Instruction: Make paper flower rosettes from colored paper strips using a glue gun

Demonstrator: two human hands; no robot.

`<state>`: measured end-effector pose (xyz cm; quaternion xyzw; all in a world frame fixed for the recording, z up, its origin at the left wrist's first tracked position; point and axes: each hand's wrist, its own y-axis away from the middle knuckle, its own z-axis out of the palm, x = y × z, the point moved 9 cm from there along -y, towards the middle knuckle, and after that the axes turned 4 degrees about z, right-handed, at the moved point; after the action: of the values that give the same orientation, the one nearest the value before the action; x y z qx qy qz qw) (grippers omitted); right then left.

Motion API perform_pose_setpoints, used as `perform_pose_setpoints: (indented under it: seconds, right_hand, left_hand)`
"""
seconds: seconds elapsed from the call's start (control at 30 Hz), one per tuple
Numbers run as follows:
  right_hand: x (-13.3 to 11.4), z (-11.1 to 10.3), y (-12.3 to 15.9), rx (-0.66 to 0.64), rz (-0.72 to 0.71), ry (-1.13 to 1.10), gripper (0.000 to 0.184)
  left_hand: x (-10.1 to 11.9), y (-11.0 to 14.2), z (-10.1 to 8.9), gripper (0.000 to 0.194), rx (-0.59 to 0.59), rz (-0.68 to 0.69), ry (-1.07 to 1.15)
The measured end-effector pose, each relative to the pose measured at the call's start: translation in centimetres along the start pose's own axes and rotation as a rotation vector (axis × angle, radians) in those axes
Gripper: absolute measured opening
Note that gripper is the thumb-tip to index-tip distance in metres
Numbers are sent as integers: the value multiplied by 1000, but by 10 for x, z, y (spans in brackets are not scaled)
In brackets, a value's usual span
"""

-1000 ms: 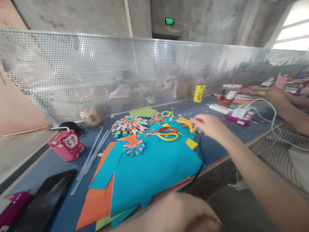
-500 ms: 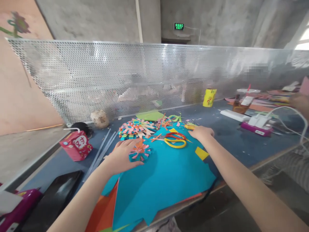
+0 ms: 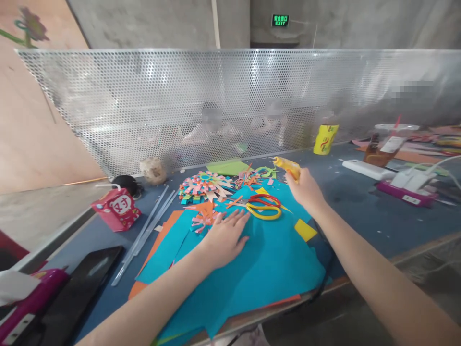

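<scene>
My right hand (image 3: 305,192) is wrapped round a yellow glue gun (image 3: 287,166), its nozzle pointing left above the far part of the table. My left hand (image 3: 227,238) lies palm down on blue paper (image 3: 248,283), fingers apart, partly over a small fringed paper flower (image 3: 203,218). Just beyond its fingertips rest scissors (image 3: 264,207) with red and yellow handles. A larger layered paper flower (image 3: 206,185) in pink, blue and cream sits behind them, beside a heap of thin paper strips (image 3: 249,178). A yellow paper piece (image 3: 305,230) lies at the sheet's right side.
Clear glue sticks (image 3: 146,233), a red drink box (image 3: 117,207) and a black phone (image 3: 81,288) lie at left. A perforated metal screen (image 3: 162,101) borders the table's back. A yellow can (image 3: 326,139), drink cup (image 3: 387,146) and purple power strip (image 3: 406,192) stand at right.
My right hand has lifted the glue gun off the table. My left hand has moved right from the small flower onto the blue paper. The view has shifted slightly.
</scene>
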<state>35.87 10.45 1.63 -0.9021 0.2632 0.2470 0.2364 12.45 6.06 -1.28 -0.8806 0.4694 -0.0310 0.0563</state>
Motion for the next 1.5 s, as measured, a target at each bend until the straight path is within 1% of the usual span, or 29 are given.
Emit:
perform_pose_setpoints:
  seconds: [0.1,0.17,0.23,0.33,0.4,0.43,0.47,0.53,0.6,0.67,0.73,0.77,0.83,0.87,0.93,0.97,1.03,1.13,1.2,1.3,1.33,1.4,1.5]
  right_hand:
    - [-8,3,6,1,-77,-72,39]
    - [-10,2,7,7,-104,-110,38]
    - [-11,0,7,18,-120,-140,37]
    - [-12,-4,6,38,-144,-170,36]
    - [-15,-6,8,48,-165,-180,35]
    - [-17,-7,10,51,-177,-183,34]
    - [-19,-7,13,53,-189,-186,33]
    - [-25,-8,18,58,-235,-193,32]
    - [-33,-8,25,66,-313,-204,33]
    - [-42,-6,32,78,-391,-203,36]
    - [-47,-3,37,89,-437,-175,38]
    - [-49,-1,39,93,-450,-152,39]
    - [-52,3,43,90,-479,-104,39]
    - [-54,5,45,84,-494,-86,39]
    - [-56,7,49,68,-515,-61,39]
    - [-57,8,50,60,-521,-54,39]
    - [-58,9,52,50,-531,-48,39]
    - [-59,8,56,54,-544,-50,39]
    - [-60,6,59,72,-552,-55,40]
    - [-65,2,66,105,-599,-60,40]
    - [-66,1,68,121,-621,-58,41]
    - [-69,-2,72,163,-662,-50,42]
    - [-70,-7,73,218,-685,-37,44]
  left_hand:
    - [17,-8,10,41,-52,35,-73]
    - [33,-5,13,37,-51,124,-135]
    - [50,5,11,34,15,217,-188]
    - [70,22,3,32,175,313,-225]
    - [77,30,-2,31,244,353,-224]
    - [77,32,-3,32,244,351,-202]
    - [74,32,-4,33,225,334,-158]
    - [59,29,-6,35,184,236,14]
    - [34,25,-11,35,195,66,284]
    - [3,24,-9,30,222,-152,625]
    - [-24,27,2,21,250,-395,1035]
    - [-34,29,10,18,274,-514,1256]
    - [-45,35,23,17,359,-717,1638]
    - [-49,37,27,17,408,-793,1768]
    - [-51,40,33,20,469,-896,1916]
    - [-51,41,36,21,478,-927,1958]
    - [-49,41,39,23,458,-964,2024]
    - [-45,40,42,24,418,-980,2095]
    - [-47,40,41,24,438,-973,2093]
    - [-51,40,35,11,480,-910,2010]
    - [-53,40,33,10,488,-881,1974]
    - [-56,39,28,12,509,-820,1910]
    - [-63,39,20,14,588,-727,1831]
